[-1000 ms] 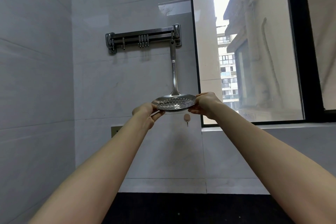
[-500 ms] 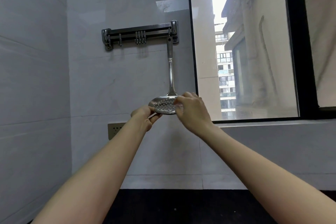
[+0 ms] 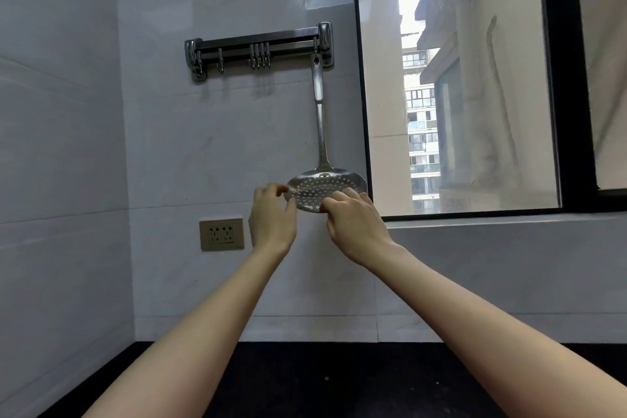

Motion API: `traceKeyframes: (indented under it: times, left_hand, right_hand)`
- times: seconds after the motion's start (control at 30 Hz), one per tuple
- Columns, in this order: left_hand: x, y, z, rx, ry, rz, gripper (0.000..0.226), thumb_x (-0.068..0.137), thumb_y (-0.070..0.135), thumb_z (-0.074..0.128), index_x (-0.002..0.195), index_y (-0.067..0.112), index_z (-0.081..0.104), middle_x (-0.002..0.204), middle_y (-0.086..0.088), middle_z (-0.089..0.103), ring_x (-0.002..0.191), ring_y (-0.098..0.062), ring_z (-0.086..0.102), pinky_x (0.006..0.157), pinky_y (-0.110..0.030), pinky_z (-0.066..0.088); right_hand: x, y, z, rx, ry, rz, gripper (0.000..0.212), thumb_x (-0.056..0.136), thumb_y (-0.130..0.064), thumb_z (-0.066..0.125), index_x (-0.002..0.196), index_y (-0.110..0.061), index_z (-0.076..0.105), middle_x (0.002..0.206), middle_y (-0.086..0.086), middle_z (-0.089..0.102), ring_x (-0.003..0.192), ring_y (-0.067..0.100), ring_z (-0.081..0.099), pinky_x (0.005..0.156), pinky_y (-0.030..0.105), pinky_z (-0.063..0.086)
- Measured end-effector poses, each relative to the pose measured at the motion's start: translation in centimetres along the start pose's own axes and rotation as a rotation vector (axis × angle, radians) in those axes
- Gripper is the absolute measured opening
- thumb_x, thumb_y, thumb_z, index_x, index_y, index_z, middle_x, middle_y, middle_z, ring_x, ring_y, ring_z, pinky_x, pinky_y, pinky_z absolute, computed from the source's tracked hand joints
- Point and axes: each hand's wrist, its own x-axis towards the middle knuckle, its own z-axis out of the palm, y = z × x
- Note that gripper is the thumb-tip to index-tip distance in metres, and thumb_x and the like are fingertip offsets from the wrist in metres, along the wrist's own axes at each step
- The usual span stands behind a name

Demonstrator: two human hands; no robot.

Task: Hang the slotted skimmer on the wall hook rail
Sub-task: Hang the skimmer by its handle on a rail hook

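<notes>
The steel slotted skimmer (image 3: 322,132) hangs by the hole in its handle from the rightmost hook of the wall hook rail (image 3: 258,44). Its perforated bowl (image 3: 319,188) tilts toward me, just left of the window frame. My left hand (image 3: 271,217) pinches the bowl's left rim between thumb and forefinger. My right hand (image 3: 356,227) has its fingertips laid over the bowl's lower right edge; its thumb is hidden. The other hooks on the rail hold nothing.
A beige wall socket (image 3: 221,234) sits on the tiled wall left of my left hand. The black window frame (image 3: 361,78) runs close beside the skimmer on the right. A dark countertop (image 3: 305,383) lies below my forearms.
My right hand has come off the bowl's right rim and moved onto its front lower edge. The bowl has tipped from nearly flat to facing me. The handle stays on the hook.
</notes>
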Motion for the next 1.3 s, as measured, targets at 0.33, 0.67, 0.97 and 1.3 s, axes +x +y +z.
traceKeyframes:
  times: [0.33,0.67,0.97,1.3]
  left_hand:
    - [-1.4,-2.9,2.6,0.586,-0.183,0.54,0.041,0.088,0.012,0.044,0.126,0.021,0.055,0.13,0.005,0.059,0.121,-0.016,0.048,0.094,-0.027,0.037]
    - [-0.7,-4.6,5.5,0.747,-0.395,0.427,0.065,0.086,0.01,0.047,0.147,0.02,0.028,0.153,0.004,0.034,0.138,-0.02,0.03,0.106,-0.033,0.029]
    - [-0.1,-5.9,7.0,0.808,-0.554,0.297,0.079,0.088,0.007,0.046,0.153,0.019,0.004,0.163,0.002,0.005,0.147,-0.028,0.009,0.115,-0.042,0.021]
    - [-0.2,-5.9,7.0,0.745,-0.538,0.316,0.078,0.087,0.007,0.048,0.153,0.018,0.008,0.163,0.003,0.004,0.145,-0.028,0.012,0.112,-0.04,0.025]
  right_hand:
    - [-0.5,2.1,2.9,-0.067,-0.081,0.036,0.026,0.085,-0.002,0.044,0.105,-0.007,0.06,0.111,0.008,0.057,0.105,0.027,0.05,0.094,0.032,0.036]
    - [-0.2,4.0,6.3,-0.154,-0.27,0.062,0.049,0.085,-0.013,0.05,0.132,-0.018,0.038,0.134,0.004,0.05,0.126,0.026,0.038,0.108,0.043,0.023]
    - [0.4,4.6,7.8,-0.105,-0.391,0.138,0.072,0.085,-0.017,0.048,0.146,-0.026,0.011,0.146,0.006,0.042,0.133,0.03,0.027,0.107,0.049,0.019]
    - [0.6,4.6,7.8,-0.057,-0.386,0.158,0.072,0.086,-0.02,0.05,0.147,-0.029,0.012,0.151,0.003,0.034,0.134,0.029,0.025,0.106,0.051,0.021]
